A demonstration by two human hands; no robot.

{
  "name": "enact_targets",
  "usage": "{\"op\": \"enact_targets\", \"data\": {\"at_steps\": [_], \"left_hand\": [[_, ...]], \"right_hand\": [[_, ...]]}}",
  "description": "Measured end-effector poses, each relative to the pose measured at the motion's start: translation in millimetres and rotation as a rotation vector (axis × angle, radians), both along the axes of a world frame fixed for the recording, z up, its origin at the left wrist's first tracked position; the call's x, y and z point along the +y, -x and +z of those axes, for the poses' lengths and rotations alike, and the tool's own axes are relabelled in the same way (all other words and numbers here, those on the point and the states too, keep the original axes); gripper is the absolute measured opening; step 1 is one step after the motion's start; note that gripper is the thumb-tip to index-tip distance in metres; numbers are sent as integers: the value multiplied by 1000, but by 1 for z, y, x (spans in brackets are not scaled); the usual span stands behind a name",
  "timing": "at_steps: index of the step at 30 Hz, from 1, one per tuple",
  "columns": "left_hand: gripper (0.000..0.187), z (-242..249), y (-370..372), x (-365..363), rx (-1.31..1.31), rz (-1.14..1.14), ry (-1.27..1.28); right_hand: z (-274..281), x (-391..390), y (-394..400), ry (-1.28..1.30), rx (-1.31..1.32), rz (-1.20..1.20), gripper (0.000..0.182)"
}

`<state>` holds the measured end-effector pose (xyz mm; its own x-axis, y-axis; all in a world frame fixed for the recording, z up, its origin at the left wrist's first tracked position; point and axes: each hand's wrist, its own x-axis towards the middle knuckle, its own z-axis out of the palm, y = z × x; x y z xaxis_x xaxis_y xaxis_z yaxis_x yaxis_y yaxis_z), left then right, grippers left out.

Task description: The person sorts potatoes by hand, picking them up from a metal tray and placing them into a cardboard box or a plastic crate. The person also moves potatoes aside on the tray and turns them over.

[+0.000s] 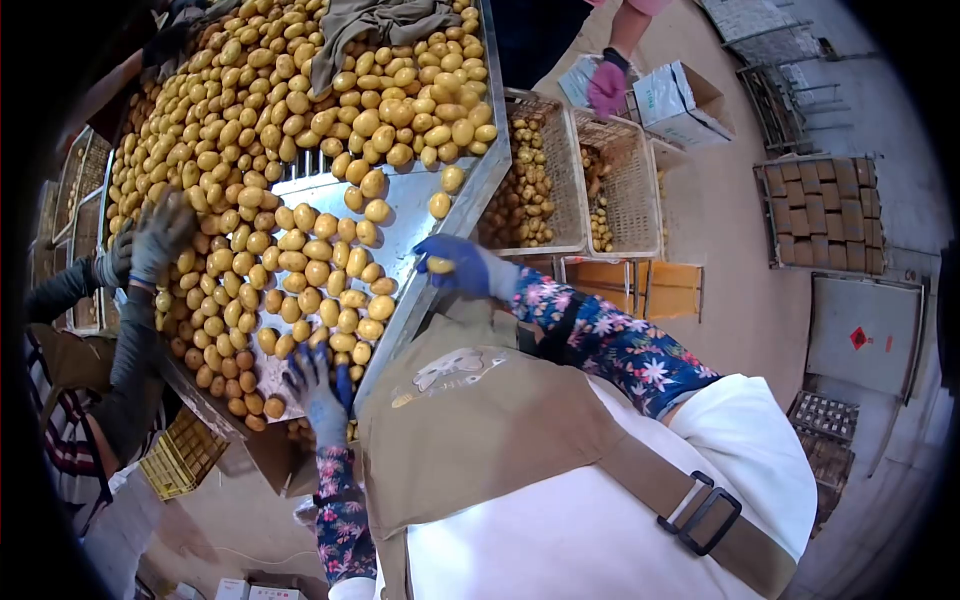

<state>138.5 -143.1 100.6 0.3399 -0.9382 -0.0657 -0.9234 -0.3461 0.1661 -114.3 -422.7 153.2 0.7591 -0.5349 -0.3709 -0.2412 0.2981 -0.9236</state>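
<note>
Many yellow potatoes [300,250] lie on a metal sorting table [410,200]. My left hand [318,388], in a grey and blue glove, rests at the table's near edge with its fingers spread against the lowest potatoes. My right hand [455,265], in a blue glove, is at the right rim of the table, its fingers curled round a single potato [440,265]. Both of my sleeves are dark with a floral print.
Crates [622,180] holding potatoes stand right of the table. A co-worker's gloved hands [160,235] touch potatoes at the left; another person's pink-gloved hand [607,88] is above the crates. A yellow crate [183,455] sits below left, a cardboard box [685,105] upper right.
</note>
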Motion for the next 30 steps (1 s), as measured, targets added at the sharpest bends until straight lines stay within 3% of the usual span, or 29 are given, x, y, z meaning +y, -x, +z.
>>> {"op": "enact_targets", "data": {"at_steps": [2, 3, 5, 6, 8, 10, 11, 12, 13, 14, 16, 17, 18, 19, 20, 21, 22, 24, 26, 28, 30], "left_hand": [[64, -43, -20, 42, -122, 143, 8], [66, -46, -27, 54, -167, 250, -57], [70, -56, -44, 74, -352, 447, -220], [70, -59, -57, 76, -353, 442, -224], [70, -54, -82, 76, -278, 676, 182], [71, -28, -91, 41, -243, 969, -74], [72, -87, -131, 61, -269, 813, 186], [69, -41, -114, 21, -80, 993, 126], [71, -65, -129, 7, 447, 1032, 484], [72, -139, -159, 9, 878, 863, 933], [74, -59, -117, -46, 270, 915, 153], [78, -49, -108, -60, 325, 914, -109], [78, -33, -80, -75, 264, 808, -31], [74, -49, -72, -72, 462, 578, 146], [66, -35, -40, -78, 12, 513, 68], [62, -51, -37, -73, 293, 342, 304], [59, -11, -14, -84, 28, 362, -266], [64, -26, 7, -66, -75, 336, -105], [65, -40, 4, -34, -56, 206, -6], [65, -10, 2, -12, 48, 143, 93], [60, -3, -3, 15, 129, 14, 38]], "right_hand": [[-13, -3, 24, 803, -17, 57, 43], [-11, -2, 33, 804, -10, 55, 43], [-6, 6, 48, -297, -118, -293, 54], [1, 10, 50, -302, -117, -297, 54], [29, 18, 42, -183, -217, -393, 57], [36, 17, 35, -164, -211, -406, 58], [38, 16, 32, -87, -200, -409, 59], [37, 16, 28, -14, -192, -409, 60], [35, 16, 23, 7, -230, -420, 60], [36, 17, 23, 11, -227, -384, 58], [44, 19, 19, -1, -165, -373, 58], [52, 22, 12, -7, -173, -449, 51], [51, 22, 13, -14, -171, -438, 51], [49, 21, 17, -32, -77, -433, 47], [45, 20, 19, -52, 15, -420, 44], [28, 21, 25, -174, -176, -437, 34], [15, 22, 28, 779, -40, -241, 26], [17, 7, 46, 1193, 1, 53, 22], [22, 11, 74, 565, 271, -58, 24], [7, -12, 112, 880, 278, -110, 28], [-85, -71, 204, 763, 208, -696, 28]]}}
